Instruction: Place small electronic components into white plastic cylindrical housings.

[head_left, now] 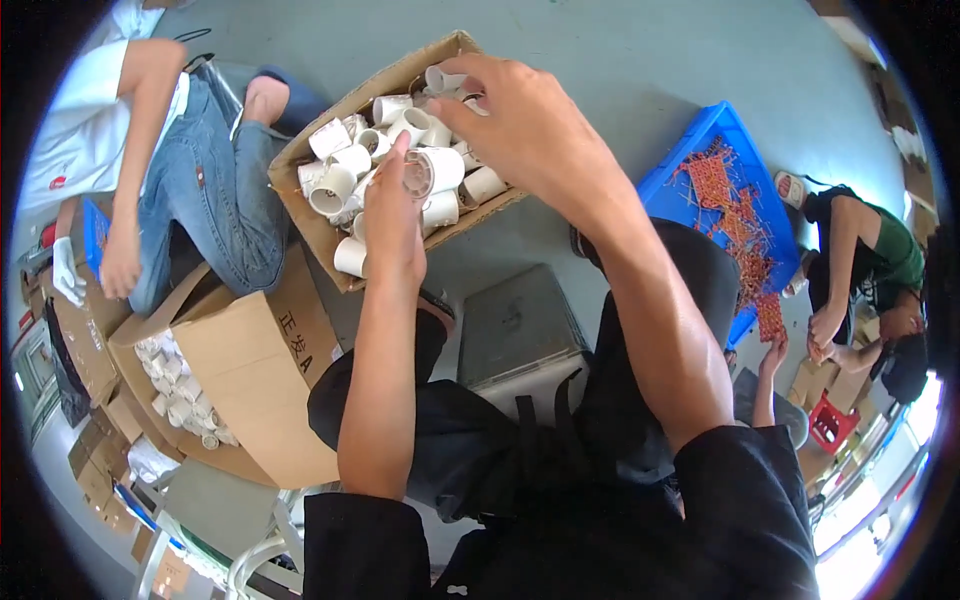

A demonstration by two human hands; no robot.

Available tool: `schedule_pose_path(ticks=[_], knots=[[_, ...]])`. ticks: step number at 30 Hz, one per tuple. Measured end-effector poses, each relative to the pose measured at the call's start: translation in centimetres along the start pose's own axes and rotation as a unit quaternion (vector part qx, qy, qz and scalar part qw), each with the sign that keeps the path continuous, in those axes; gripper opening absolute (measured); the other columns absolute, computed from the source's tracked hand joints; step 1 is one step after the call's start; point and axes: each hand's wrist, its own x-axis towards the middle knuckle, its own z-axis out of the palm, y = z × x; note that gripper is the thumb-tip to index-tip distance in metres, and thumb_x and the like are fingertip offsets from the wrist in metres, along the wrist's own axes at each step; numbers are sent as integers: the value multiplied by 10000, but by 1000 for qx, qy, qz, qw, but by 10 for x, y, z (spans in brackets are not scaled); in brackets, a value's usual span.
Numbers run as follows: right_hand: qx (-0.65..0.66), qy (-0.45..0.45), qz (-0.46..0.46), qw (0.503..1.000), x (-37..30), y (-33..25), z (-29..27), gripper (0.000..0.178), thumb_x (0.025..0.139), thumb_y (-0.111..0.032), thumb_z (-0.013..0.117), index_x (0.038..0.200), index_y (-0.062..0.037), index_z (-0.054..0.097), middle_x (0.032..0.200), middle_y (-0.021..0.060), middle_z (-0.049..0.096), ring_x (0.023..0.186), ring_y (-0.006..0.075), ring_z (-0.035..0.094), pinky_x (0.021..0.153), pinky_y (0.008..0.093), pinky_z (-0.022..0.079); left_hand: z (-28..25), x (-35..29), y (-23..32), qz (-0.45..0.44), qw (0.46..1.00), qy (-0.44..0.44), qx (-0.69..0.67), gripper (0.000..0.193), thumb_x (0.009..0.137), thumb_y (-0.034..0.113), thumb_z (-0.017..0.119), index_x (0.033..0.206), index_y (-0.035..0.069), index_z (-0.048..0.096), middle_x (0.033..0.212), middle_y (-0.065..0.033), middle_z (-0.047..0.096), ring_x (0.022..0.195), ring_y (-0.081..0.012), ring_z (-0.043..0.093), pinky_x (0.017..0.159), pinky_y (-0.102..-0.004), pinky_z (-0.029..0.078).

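Note:
An open cardboard box (330,108) in front of me is filled with short white hollow cylinders (333,188). Over its near side, my left hand (393,215) is closed on one white cylinder (440,170), whose end facing my thumb looks clear or see-through. My right hand (525,115) reaches over the box's far right corner with its thumb and forefinger curved. Its fingertips are around a smaller white cup-like piece (438,78); part of that piece is hidden behind the fingers.
Left of me, a second cardboard box (250,370) holds more white cylinders. A blue tray (665,190) with orange-red netted pieces stands at right. A grey lidded case (525,325) sits between my legs. Seated people (215,200) work left and right (870,235).

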Motion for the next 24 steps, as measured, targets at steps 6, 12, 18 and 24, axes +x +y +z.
schedule_pose_path(ticks=[6, 12, 18, 24], knots=[[-52, -83, 64, 993, -12, 9, 0, 375, 860, -285, 523, 967, 67, 593, 915, 274, 613, 915, 421, 580, 820, 455, 456, 16, -16, 9, 6, 998, 13, 66, 468, 957, 335, 421, 1329, 52, 439, 1316, -82, 451, 1190, -172, 423, 1000, -358, 315], [60, -162, 117, 978, -10, 7, 13, 442, 918, -354, 458, 1082, 44, 562, 953, 245, 619, 931, 364, 578, 821, 419, 443, 22, -25, 17, 223, 967, -11, 121, 496, 986, 350, 369, 1332, -1, 420, 1252, -134, 528, 1079, -161, 497, 958, -277, 343], [298, -143, 141, 933, -4, 6, 23, 386, 976, -301, 417, 1198, -11, 542, 913, 68, 632, 802, 115, 537, 723, 289, 442, 19, -28, 27, 284, 958, -17, 22, 443, 993, 305, 375, 1283, -15, 473, 1188, -83, 564, 929, -80, 517, 766, -207, 398], [265, -149, 152, 940, -3, -2, 21, 393, 973, -306, 419, 1213, -17, 534, 952, 98, 637, 838, 145, 557, 773, 290, 442, 13, -25, 24, 298, 954, -16, -4, 459, 994, 315, 370, 1277, -32, 470, 1193, -88, 560, 988, -95, 520, 847, -223, 400]])
